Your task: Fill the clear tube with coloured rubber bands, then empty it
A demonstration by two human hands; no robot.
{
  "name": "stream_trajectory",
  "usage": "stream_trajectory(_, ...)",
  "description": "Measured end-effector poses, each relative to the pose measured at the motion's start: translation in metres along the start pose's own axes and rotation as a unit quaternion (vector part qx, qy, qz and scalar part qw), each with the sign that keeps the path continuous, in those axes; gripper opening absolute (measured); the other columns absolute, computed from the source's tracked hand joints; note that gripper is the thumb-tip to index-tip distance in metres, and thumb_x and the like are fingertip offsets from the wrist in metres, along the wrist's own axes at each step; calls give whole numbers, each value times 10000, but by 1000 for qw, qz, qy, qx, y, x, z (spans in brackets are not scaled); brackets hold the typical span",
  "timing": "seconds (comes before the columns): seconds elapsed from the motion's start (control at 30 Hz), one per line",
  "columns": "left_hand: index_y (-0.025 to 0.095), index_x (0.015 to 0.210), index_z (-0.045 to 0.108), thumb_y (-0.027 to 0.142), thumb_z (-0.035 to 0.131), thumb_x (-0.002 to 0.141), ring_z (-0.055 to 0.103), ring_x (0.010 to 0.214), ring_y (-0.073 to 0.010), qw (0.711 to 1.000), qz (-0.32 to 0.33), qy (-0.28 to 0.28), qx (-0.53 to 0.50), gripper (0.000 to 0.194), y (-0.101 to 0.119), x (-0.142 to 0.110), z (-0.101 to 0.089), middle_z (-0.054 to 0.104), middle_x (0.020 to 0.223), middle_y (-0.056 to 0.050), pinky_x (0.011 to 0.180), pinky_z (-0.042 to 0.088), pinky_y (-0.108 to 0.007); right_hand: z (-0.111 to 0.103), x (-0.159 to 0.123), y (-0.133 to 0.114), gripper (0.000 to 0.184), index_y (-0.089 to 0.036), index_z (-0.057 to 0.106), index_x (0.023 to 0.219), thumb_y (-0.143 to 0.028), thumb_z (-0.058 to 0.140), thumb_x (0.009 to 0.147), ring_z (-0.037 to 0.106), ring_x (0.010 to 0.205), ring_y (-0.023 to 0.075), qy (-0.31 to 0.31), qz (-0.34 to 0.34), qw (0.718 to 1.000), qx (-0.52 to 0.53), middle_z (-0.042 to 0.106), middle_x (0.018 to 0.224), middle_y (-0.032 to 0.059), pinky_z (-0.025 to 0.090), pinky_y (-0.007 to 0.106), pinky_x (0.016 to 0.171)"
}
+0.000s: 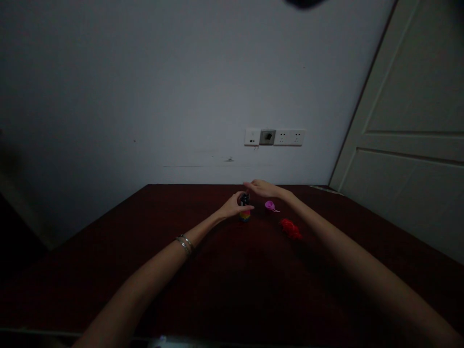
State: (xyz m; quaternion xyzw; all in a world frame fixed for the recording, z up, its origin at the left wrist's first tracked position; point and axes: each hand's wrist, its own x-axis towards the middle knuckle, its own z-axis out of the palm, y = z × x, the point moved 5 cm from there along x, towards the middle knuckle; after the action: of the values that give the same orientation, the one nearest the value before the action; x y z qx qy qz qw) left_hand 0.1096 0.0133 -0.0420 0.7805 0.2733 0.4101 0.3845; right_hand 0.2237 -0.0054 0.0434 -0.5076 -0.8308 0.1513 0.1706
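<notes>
Nearby, pink object (269,205), red tangle (290,229), left hand (234,207) around bottle (245,216), sockets (289,137) behind

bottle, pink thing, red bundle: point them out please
Bottle (245,214): head view, on its colourful lower side.
Pink thing (269,205): head view, on its round part.
Red bundle (290,228): head view, on its middle.

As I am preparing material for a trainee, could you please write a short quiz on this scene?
1. Which hand holds the dark-topped container?
2. True or false: the red bundle lies nearer the camera than the pink cup-shaped item.
3. Fill in: around the left forearm are silvery ____.

Key: 1. The left hand. 2. True. 3. Bands.
</notes>
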Motion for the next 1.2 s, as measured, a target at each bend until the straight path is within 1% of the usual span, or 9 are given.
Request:
stream_trajectory(0.1,104,1073,569,341,705,643,568,856,-188,1000,-10,-11,6,510,-2,0,4,616,976,-118,804,445,-351,5,4,-1,792,-111,704,737,-654,139,843,587,751,200,-34,12,999,6,665,749,121,416,301,775)
stream_trajectory(0.2,102,1057,577,333,675,676,573,845,-176,1000,-20,-9,-5,456,-6,-1,6,630,956,-104,790,447,-325,11,11,3,833,-132,689,670,-693,91,813,591,785,222,-66,23,997,7,668,788,130,411,340,813)
stream_trajectory(0.43,84,1020,580,336,649,695,575,860,-181,1000,-19,-6,-23,418,-12,-3,9,623,977,-119,781,443,-311,36,25,4,809,-164,647,629,-724,84,786,577,670,213,-184,83,978,57,633,660,108,450,364,680)
stream_trajectory(0.57,87,991,587,345,639,704,575,848,-180,999,-31,-8,-33,389,-14,-4,10,624,964,-114,771,442,-303,42,26,1,737,-188,630,614,-760,185,746,566,633,210,-193,156,966,67,592,606,89,455,371,646)
stream_trajectory(0.7,92,987,585,351,633,708,565,865,-183,999,-29,-16,-29,383,-14,-4,9,617,973,-111,776,437,-300,44,28,-1,721,-180,654,685,-717,183,787,573,705,213,-216,156,962,66,618,704,107,453,375,699)
stream_trajectory(0.8,96,992,582,337,633,706,560,865,-179,999,-32,-18,-31,378,-15,-3,9,614,970,-105,781,433,-298,40,27,-2,711,-175,670,755,-703,197,800,575,749,216,-220,119,966,70,636,768,120,451,368,713)
stream_trajectory(0.93,105,1004,574,304,639,700,555,876,-174,997,-42,-10,-67,369,-17,-2,11,614,967,-96,813,423,-301,28,21,-5,697,-170,684,735,-670,207,825,587,746,202,-239,89,965,61,655,747,108,454,335,707)
stream_trajectory(1.07,101,1017,560,281,643,697,556,878,-179,990,-72,10,-117,376,-21,-2,14,614,963,-98,825,420,-312,8,18,-8,651,-175,689,658,-680,302,796,596,770,216,-180,63,981,24,668,751,100,451,358,754)
stream_trajectory(1.2,123,1064,545,240,649,683,554,891,-178,986,-83,26,-145,412,-21,0,17,616,969,-85,842,410,-316,-7,13,-13,677,-171,704,660,-683,284,799,600,822,238,-146,31,989,-4,679,799,103,429,388,824)
